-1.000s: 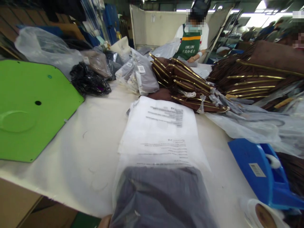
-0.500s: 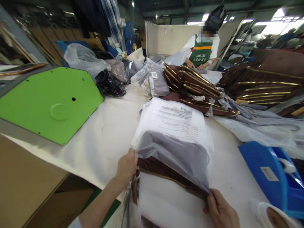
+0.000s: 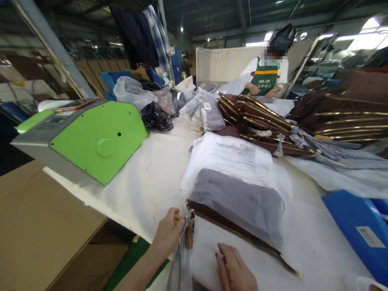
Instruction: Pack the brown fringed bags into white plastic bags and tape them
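A brown zippered pouch (image 3: 224, 223) with a gold zip edge lies partly inside a translucent printed plastic bag (image 3: 236, 194) on the table. The pouch's near edge sticks out of the bag mouth. My left hand (image 3: 169, 230) is closed, its fingers curled at the pouch's left corner, beside a brown zip tassel (image 3: 189, 234) and a hanging strip of clear plastic (image 3: 181, 258). What its fingertips pinch is unclear. My right hand (image 3: 235, 268) is open below the pouch, over a white surface, with fingers stretched and nothing seen in them.
A green-sided machine (image 3: 103, 141) stands at the left, above a cardboard box (image 3: 45, 218). Brown gold-zipped pouches (image 3: 257, 115) are piled behind the bag. To the right sits a blue bin (image 3: 357, 230). A co-worker (image 3: 263, 81) in a green apron works across the table.
My right hand has let go of the bag's mouth and moved left and down. My left hand has come off the bag's left edge and lowered. The view has shifted left.
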Demonstrator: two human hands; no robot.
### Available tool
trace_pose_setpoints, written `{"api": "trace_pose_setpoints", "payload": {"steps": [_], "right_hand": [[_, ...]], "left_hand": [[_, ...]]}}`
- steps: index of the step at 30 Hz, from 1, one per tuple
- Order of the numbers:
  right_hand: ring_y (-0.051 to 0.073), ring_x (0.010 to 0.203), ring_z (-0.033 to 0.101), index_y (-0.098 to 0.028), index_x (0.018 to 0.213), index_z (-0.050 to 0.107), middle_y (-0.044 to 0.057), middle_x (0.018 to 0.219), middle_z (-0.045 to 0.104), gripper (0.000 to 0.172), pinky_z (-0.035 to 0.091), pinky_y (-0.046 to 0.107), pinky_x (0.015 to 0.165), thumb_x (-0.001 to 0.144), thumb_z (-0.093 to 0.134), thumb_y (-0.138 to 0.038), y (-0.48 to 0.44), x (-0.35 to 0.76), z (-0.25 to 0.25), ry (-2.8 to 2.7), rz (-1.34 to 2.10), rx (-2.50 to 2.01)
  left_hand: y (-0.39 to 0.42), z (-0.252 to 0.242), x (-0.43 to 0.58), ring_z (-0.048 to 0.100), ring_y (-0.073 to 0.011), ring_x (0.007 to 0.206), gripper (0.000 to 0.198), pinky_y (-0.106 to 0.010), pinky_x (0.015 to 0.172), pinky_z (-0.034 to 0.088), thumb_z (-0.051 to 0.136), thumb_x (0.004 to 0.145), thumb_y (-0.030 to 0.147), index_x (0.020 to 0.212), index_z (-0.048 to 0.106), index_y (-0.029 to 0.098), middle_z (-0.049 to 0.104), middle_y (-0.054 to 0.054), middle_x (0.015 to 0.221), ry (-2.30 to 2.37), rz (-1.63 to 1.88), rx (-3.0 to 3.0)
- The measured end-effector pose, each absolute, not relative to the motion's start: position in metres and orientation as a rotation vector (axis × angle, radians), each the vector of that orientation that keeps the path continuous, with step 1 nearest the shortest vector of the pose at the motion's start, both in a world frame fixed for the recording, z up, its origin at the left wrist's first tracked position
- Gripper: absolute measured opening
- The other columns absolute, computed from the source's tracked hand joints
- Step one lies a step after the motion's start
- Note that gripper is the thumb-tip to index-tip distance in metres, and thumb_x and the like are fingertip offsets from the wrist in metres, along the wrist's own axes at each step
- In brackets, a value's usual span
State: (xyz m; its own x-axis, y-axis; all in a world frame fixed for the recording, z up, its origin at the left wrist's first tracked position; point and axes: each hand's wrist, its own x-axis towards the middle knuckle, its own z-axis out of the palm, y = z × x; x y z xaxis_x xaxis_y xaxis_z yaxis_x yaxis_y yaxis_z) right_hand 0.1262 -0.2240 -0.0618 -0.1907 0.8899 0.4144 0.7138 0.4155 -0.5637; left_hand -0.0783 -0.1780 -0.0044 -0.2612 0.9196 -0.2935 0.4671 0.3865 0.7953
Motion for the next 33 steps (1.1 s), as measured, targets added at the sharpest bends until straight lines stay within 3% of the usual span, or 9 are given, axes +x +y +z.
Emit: {"api": "trace_pose_setpoints", "payload": {"steps": [2,5,7,10,13,17,23,28,33], "right_hand": [[0.018,0.083,0.063,-0.020,0.110,0.048,0.008,0.091,0.065,0.027,0.052,0.027,0.070,0.089,0.042,-0.035,-0.219,0.103,-0.067,-2.068,0.396,-1.300],[0.021,0.082,0.063,-0.018,0.118,0.042,0.009,0.094,0.064,0.051,0.053,0.029,0.069,0.078,0.057,-0.046,-0.215,0.089,-0.069,-2.165,0.460,-1.266],[0.022,0.083,0.063,-0.017,0.123,0.036,0.010,0.097,0.063,0.059,0.052,0.030,0.070,0.074,0.060,-0.039,-0.213,0.090,-0.068,-2.170,0.470,-1.287],[0.021,0.082,0.061,-0.017,0.121,0.038,0.009,0.092,0.062,0.048,0.051,0.032,0.070,0.074,0.045,-0.014,-0.204,0.096,-0.063,-2.154,0.312,-1.399],[0.021,0.080,0.061,-0.019,0.107,0.050,0.008,0.088,0.063,0.042,0.049,0.032,0.068,0.070,0.037,-0.004,-0.190,0.107,-0.055,-2.194,0.175,-1.413],[0.018,0.077,0.062,-0.021,0.102,0.053,0.005,0.087,0.064,0.035,0.047,0.027,0.067,0.070,0.042,-0.011,-0.185,0.114,-0.048,-2.188,0.509,-1.373],[0.015,0.059,0.059,-0.024,0.092,0.050,-0.003,0.068,0.061,0.030,0.044,0.023,0.054,0.063,0.047,-0.021,-0.210,0.088,-0.062,-1.709,1.287,-1.454],[0.012,0.055,0.055,-0.024,0.101,0.051,0.000,0.078,0.061,0.035,0.043,0.022,0.052,0.065,0.052,-0.025,-0.220,0.080,-0.069,-1.721,1.088,-1.423],[0.011,0.052,0.049,-0.023,0.087,0.051,-0.001,0.072,0.054,0.020,0.041,0.022,0.051,0.082,0.047,-0.042,-0.214,0.076,-0.054,-1.788,0.859,-1.318]], "left_hand": [[-0.193,-0.002,-0.071,0.060,-0.0170,0.074,0.017,-0.026,0.059,0.049,0.039,0.081,0.025,0.094,0.046,0.017,0.059,-0.005,0.082,1.793,0.738,1.073],[-0.201,0.004,-0.055,0.060,-0.0161,0.076,0.015,-0.027,0.062,0.051,0.038,0.079,0.020,0.092,0.046,0.018,0.059,-0.005,0.088,1.583,0.790,0.838],[-0.198,0.008,-0.046,0.061,-0.0148,0.075,0.016,-0.028,0.069,0.051,0.038,0.077,0.015,0.090,0.048,0.017,0.060,-0.005,0.087,1.478,0.863,0.721],[-0.192,0.007,-0.035,0.062,-0.0134,0.074,0.014,-0.027,0.074,0.049,0.042,0.074,0.012,0.085,0.050,0.015,0.062,-0.003,0.078,1.427,0.938,0.627],[-0.188,0.000,-0.034,0.060,-0.0130,0.068,0.013,-0.026,0.066,0.049,0.045,0.072,0.015,0.084,0.049,0.015,0.060,-0.002,0.074,1.458,0.922,0.603],[-0.188,-0.008,-0.046,0.058,-0.0161,0.065,0.014,-0.027,0.054,0.046,0.042,0.077,0.028,0.084,0.049,0.017,0.056,-0.002,0.073,1.679,0.899,0.774],[-0.180,0.003,-0.056,0.056,-0.0176,0.079,0.019,-0.031,0.073,0.043,0.039,0.082,0.029,0.081,0.056,0.020,0.057,-0.004,0.083,1.937,0.818,1.479],[-0.172,0.014,-0.048,0.053,-0.0183,0.086,0.016,-0.031,0.077,0.041,0.057,0.071,0.026,0.086,0.054,0.020,0.053,-0.004,0.096,1.984,0.403,1.690],[-0.174,0.007,-0.063,0.053,-0.0164,0.080,0.016,-0.029,0.074,0.042,0.048,0.072,0.020,0.087,0.053,0.020,0.055,-0.003,0.088,1.881,0.647,1.562]]}}
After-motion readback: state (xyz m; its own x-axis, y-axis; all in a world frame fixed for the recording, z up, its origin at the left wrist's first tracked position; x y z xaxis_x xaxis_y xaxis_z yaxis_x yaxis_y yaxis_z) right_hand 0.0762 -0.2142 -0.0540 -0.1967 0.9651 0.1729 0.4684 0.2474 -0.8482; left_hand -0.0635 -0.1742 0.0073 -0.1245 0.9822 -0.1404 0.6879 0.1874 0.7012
